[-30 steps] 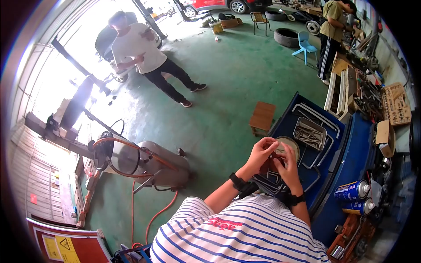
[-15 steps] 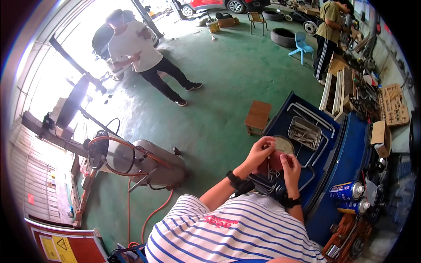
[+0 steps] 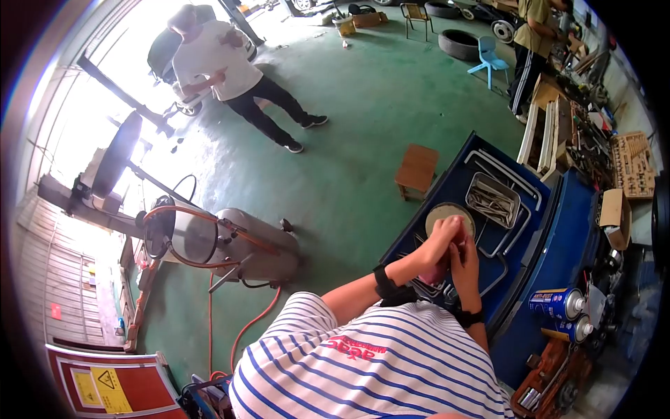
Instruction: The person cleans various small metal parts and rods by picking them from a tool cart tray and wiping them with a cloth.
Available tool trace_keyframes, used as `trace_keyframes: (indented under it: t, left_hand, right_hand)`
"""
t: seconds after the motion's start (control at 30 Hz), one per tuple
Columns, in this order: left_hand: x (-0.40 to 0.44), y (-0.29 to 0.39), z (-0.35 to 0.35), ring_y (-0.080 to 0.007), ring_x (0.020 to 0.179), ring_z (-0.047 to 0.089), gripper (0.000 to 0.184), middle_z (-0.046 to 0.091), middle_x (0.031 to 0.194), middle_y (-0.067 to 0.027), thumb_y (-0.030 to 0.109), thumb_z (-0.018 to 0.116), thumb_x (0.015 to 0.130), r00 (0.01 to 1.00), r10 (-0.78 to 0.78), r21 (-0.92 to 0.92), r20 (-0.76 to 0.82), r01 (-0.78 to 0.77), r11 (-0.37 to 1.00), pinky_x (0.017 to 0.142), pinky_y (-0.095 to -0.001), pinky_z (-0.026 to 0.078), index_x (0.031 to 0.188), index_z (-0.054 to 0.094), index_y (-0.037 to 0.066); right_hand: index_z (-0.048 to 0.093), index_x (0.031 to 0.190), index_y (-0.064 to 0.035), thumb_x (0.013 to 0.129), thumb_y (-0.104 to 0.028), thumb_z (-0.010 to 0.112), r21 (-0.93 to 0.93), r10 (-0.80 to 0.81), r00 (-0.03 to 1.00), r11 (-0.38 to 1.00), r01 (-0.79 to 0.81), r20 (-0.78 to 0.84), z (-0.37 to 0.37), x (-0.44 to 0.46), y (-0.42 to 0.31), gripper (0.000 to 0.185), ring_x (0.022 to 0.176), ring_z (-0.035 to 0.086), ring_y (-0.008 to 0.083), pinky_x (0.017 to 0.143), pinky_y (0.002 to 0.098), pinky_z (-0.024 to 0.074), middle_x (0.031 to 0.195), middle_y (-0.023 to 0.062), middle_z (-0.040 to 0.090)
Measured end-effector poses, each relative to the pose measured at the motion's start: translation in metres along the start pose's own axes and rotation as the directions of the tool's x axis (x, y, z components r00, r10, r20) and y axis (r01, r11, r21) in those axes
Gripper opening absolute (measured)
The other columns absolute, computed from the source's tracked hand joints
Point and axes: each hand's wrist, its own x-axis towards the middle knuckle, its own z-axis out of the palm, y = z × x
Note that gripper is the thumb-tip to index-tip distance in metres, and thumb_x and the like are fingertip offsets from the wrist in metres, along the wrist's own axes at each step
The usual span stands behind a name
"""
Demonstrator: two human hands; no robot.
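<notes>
Two curled hands (image 3: 441,241) (image 3: 466,269) around reddish piece (image 3: 435,272)

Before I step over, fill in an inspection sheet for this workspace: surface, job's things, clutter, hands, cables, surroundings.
Surface: blue tray, holding bent bars and a metal pan of tools.
Job's things: reddish piece, mostly hidden; material unclear.
Clutter: spray cans, carton and socket case right of the tray.
Hands: left hand and right hand together at the reddish piece; exact grip hidden. A round disc shows just beyond.
Cables: orange hose on the floor near the tank.
Surroundings: stool left of the tray; one person standing ahead left, another near the right wall.
</notes>
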Motion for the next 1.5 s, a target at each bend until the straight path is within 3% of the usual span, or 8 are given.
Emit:
trace_keyframes:
  t: [0.03,0.13,0.5,0.97,1.03,1.2,1.4,1.5]
  left_hand:
    - [0.000,0.005,0.003,-0.0193,0.108,0.046,0.053,0.044,0.115,-0.0109,0.044,0.026,0.101,0.998,0.061,0.265,-0.020,-0.053,0.963,0.098,-0.0306,0.035,0.134,0.038,0.003]
    - [0.002,-0.003,-0.002,-0.0207,0.113,0.042,0.057,0.037,0.119,-0.0127,0.046,0.025,0.101,0.998,-0.025,0.326,0.063,0.003,0.945,0.101,-0.0310,0.031,0.139,0.033,0.003]
    - [-0.003,0.012,-0.002,-0.0145,0.101,0.055,0.052,0.058,0.111,-0.0080,0.042,0.048,0.096,0.952,-0.297,0.144,0.069,0.286,0.948,0.086,-0.0261,0.045,0.130,0.046,0.002]
    - [0.001,0.006,-0.003,-0.0337,0.087,0.061,0.035,0.062,0.094,-0.0204,0.036,0.047,0.095,0.991,0.005,0.638,0.136,-0.091,0.765,0.076,-0.0388,0.047,0.105,0.052,0.002]
    - [0.000,0.012,-0.003,-0.0356,0.086,0.061,0.033,0.062,0.093,-0.0208,0.034,0.047,0.095,0.984,0.047,0.655,0.174,-0.152,0.740,0.076,-0.0396,0.047,0.104,0.052,0.002]
    - [0.002,0.009,-0.010,-0.0388,0.085,0.059,0.028,0.062,0.092,-0.0208,0.029,0.046,0.096,0.940,0.136,0.695,0.314,-0.325,0.641,0.074,-0.0403,0.047,0.103,0.054,0.003]
    - [0.001,-0.031,-0.013,-0.0178,0.077,0.058,0.028,0.062,0.089,-0.0096,0.026,0.044,0.100,0.972,0.210,0.351,0.110,-0.235,0.906,0.071,-0.0318,0.047,0.100,0.056,0.001]
    - [0.003,-0.072,-0.030,-0.0152,0.078,0.059,0.031,0.062,0.092,-0.0072,0.029,0.043,0.100,0.991,-0.129,-0.056,0.028,0.130,0.990,0.071,-0.0296,0.050,0.110,0.056,0.003]
  right_hand:
    - [0.053,0.112,0.0010,0.090,-0.011,0.057,0.013,0.061,0.998,0.998,-0.061,0.020,-0.001,0.000,0.000,0.025,0.086,0.059,0.0247,0.074,0.0312,0.0469,0.098,0.0141,0.058]
    - [0.055,0.109,0.0013,0.092,-0.013,0.055,-0.001,0.084,0.996,0.996,-0.084,-0.002,-0.005,-0.002,0.009,0.022,0.085,0.059,0.0225,0.075,0.0310,0.0468,0.095,0.0133,0.059]
    - [0.058,0.100,-0.0004,0.092,-0.018,0.059,0.041,0.128,0.937,0.992,-0.121,-0.324,-0.013,-0.002,0.026,0.019,0.083,0.057,0.0154,0.075,0.0281,0.0456,0.090,0.0084,0.061]
    - [0.058,0.110,0.0006,0.096,-0.023,0.054,0.203,0.347,0.924,0.928,-0.314,-0.159,-0.015,-0.005,0.051,0.028,0.089,0.059,0.0114,0.080,0.0256,0.0475,0.095,0.0060,0.064]
    - [0.059,0.108,-0.0018,0.096,-0.025,0.053,0.565,0.490,0.868,0.738,-0.367,-0.077,-0.012,-0.003,0.039,0.026,0.075,0.058,0.0070,0.063,0.0202,0.0466,0.087,0.0033,0.063]
    - [0.059,0.102,-0.0070,0.096,-0.027,0.053,0.637,0.537,0.841,0.627,-0.449,0.064,-0.022,-0.001,0.033,0.021,0.051,0.045,0.0030,0.040,0.0184,0.0308,0.070,-0.0034,0.055]
    - [0.058,0.103,-0.0101,0.097,-0.030,0.052,0.476,0.543,0.835,0.760,-0.443,-0.088,-0.013,-0.009,0.030,0.021,0.052,0.045,0.0019,0.043,0.0163,0.0340,0.071,-0.0048,0.055]
    - [0.055,0.107,-0.0076,0.097,-0.020,0.051,0.392,0.407,0.903,0.859,-0.328,-0.136,-0.006,-0.032,0.052,0.016,0.064,0.057,0.0061,0.056,0.0194,0.0461,0.081,0.0002,0.061]
